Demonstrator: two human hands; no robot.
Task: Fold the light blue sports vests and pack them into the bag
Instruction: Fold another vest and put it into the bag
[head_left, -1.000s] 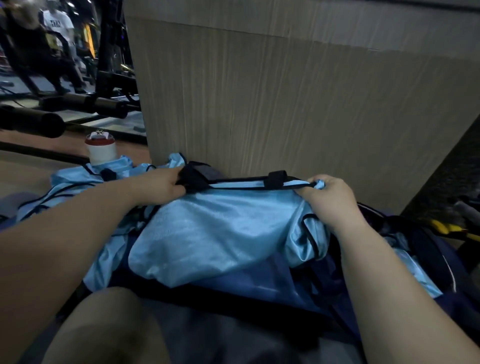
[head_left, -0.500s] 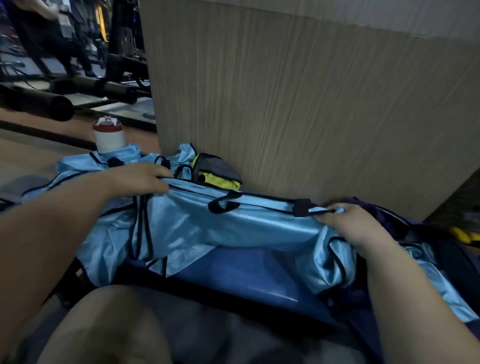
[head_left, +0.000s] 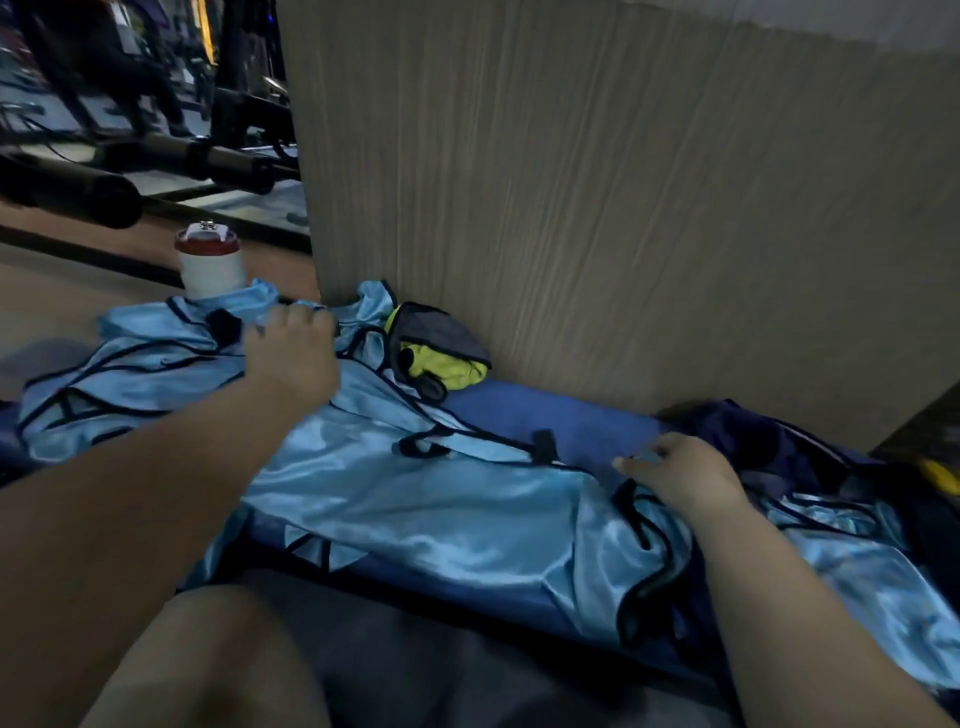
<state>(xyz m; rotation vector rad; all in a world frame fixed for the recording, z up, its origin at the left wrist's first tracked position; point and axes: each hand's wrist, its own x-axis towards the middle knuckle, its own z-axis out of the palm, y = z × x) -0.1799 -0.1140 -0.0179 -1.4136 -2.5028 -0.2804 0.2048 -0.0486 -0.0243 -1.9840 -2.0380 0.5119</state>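
Two bare hands worked a light blue sports vest (head_left: 415, 499) that lay across a blue mat (head_left: 587, 421) at the foot of a wood-grain wall panel (head_left: 623, 208). The left hand (head_left: 291, 358) reached far forward and to the left, the arm nearly straight. Its back faced the camera and its fingers curled down into the shiny cloth at the vest's far corner. The right hand (head_left: 680, 473) sat lower and nearer, its thumb and fingers pinching the vest's black-trimmed edge at the opposite end. Between them the vest ran at a slant, wrinkled, with black trim looping across it.

Beyond the left forearm a heap of vests (head_left: 119, 374) in the same pale blue lay crumpled. A white bottle with a red lid (head_left: 208, 265) stood upright behind the heap, its base hidden by the cloth. A grey and lime pouch (head_left: 441, 348) rested against the wall panel, just right of the left hand.

To the right of the right hand a dark navy bag (head_left: 769, 447) sagged against the panel. More light blue cloth (head_left: 852, 525) lay at the bag, though whether inside it or on top could not be told. A bare knee (head_left: 208, 665) filled the lower frame, and black gym bars (head_left: 78, 192) crossed the upper left.
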